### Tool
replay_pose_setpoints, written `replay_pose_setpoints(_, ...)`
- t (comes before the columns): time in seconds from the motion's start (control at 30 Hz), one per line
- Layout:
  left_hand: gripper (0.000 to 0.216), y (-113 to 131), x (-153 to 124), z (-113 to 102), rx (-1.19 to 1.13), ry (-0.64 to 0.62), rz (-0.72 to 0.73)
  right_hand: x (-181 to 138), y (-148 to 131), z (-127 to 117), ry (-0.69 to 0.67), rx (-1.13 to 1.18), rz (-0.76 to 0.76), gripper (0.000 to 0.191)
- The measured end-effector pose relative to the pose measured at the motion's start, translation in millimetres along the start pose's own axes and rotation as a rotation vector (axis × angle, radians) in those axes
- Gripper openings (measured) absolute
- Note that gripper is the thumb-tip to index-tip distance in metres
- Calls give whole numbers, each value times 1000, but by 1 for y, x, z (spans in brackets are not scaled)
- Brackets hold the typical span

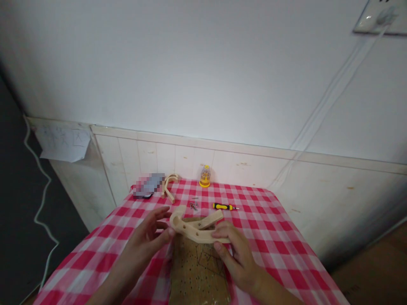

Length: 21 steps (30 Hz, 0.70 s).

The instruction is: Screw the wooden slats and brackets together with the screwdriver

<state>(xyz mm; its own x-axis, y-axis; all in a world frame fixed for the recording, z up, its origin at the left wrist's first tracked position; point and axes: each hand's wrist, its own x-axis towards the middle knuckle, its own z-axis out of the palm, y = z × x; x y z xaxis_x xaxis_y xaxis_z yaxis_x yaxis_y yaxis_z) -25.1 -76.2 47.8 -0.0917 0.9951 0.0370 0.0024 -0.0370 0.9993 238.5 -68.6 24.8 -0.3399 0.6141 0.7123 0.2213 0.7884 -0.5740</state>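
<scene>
Both of my hands hold a curved pale wooden piece with holes in it, just above a brown perforated board. My left hand pinches its hooked left end with thumb and fingers. My right hand grips its right end, fingers curled round it. A second wooden strip lies crossed behind the held piece.
The table carries a red and white checked cloth. On it lie a yellow and black screwdriver, a few loose screws, another curved wooden piece, a yellow bit holder and a blurred dark object. A white wall stands behind.
</scene>
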Motion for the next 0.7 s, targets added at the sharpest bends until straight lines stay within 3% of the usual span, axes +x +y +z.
replay_pose_setpoints(0.07,66,-5,-2,0,-50,-110,0,0,3,-3,-60,22,27,17)
replay_pose_setpoints(0.17,48,-12,-6,1,-50,-195,-24,-1,9,-5,-118,13,57,14)
replay_pose_setpoints(0.27,35,-15,-10,5,0,-178,-64,-4,12,-3,-124,-1,149,11)
replay_pose_setpoints(0.5,31,-23,-11,9,162,-187,-147,-10,16,12,14,-10,478,20)
replay_pose_setpoints(0.7,33,-18,-11,9,319,-172,-150,-5,13,19,82,13,568,23)
